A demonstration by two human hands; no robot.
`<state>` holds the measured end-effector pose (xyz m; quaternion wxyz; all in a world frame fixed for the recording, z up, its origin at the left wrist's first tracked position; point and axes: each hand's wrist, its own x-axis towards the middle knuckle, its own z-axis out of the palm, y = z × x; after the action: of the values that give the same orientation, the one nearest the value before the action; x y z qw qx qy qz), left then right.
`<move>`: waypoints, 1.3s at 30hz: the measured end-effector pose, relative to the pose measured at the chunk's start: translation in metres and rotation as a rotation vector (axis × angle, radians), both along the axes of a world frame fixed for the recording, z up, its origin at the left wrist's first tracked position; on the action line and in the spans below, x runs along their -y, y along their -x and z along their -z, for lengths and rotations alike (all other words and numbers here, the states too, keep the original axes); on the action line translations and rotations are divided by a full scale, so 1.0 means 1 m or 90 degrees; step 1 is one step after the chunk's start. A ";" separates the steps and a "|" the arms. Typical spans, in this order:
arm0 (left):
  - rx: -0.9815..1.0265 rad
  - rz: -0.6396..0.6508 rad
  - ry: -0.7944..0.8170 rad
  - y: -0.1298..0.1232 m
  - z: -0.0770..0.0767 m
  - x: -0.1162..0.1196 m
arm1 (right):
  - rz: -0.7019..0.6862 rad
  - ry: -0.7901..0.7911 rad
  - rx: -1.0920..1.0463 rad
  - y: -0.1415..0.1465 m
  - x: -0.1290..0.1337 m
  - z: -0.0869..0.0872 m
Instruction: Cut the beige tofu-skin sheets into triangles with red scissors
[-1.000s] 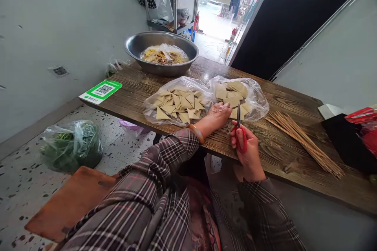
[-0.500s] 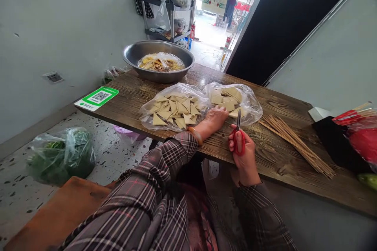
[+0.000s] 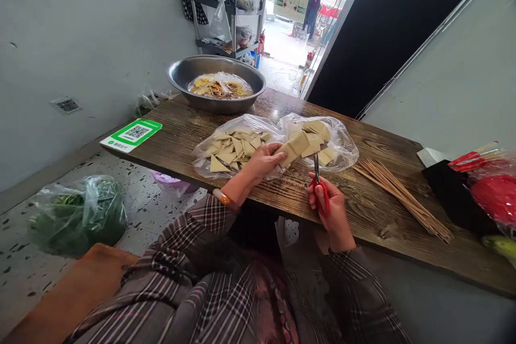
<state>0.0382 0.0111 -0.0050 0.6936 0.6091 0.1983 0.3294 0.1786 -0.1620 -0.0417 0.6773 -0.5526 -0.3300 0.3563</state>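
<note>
My left hand (image 3: 264, 162) grips a flat tan square sheet that looks like dried tofu (image 3: 293, 149), raised a little above the bags. In my right hand (image 3: 329, 205) is a pair of red-handled scissors (image 3: 321, 193), blades pointing up and away from me, near the table's front edge. Left of the held sheet, a clear plastic bag (image 3: 201, 156) lies spread under many cut tan triangles (image 3: 237, 146). A second clear bag (image 3: 347, 149) beside it carries larger tan sheets (image 3: 316, 129).
A steel basin (image 3: 177, 78) with bagged food stands at the back. Thin wooden skewers (image 3: 403, 199) lie right, near a black box (image 3: 447, 193). A green QR card (image 3: 135, 133) is at the left end. Bagged greens (image 3: 83, 212) sit on the floor.
My left hand has drawn back left from the right-hand bag, lifting a tan sheet from it. My right hand and the scissors have shifted slightly left.
</note>
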 end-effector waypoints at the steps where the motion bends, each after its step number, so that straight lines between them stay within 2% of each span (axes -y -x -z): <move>1: 0.018 -0.008 0.036 0.010 0.001 0.001 | -0.017 0.014 0.026 -0.001 0.001 0.000; 6: 0.063 -0.038 0.110 0.045 0.010 0.005 | -0.128 0.097 0.185 -0.009 0.004 -0.016; 12: 0.124 -0.030 0.166 0.055 0.023 0.008 | -0.212 0.161 0.383 -0.006 -0.002 -0.045; 18: 0.155 -0.018 0.224 0.061 0.030 0.012 | -0.254 0.210 0.385 0.004 -0.014 -0.050; 28: 0.117 0.032 0.164 0.064 0.027 0.013 | -0.250 0.223 0.294 0.019 -0.036 -0.054; 39: 0.113 0.050 0.138 0.063 0.033 0.010 | -0.214 0.195 0.379 0.021 -0.039 -0.057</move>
<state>-0.0250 0.0009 -0.0381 0.7823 0.5065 0.1466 0.3315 0.1580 -0.1232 0.0151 0.3931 -0.6653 -0.5412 0.3316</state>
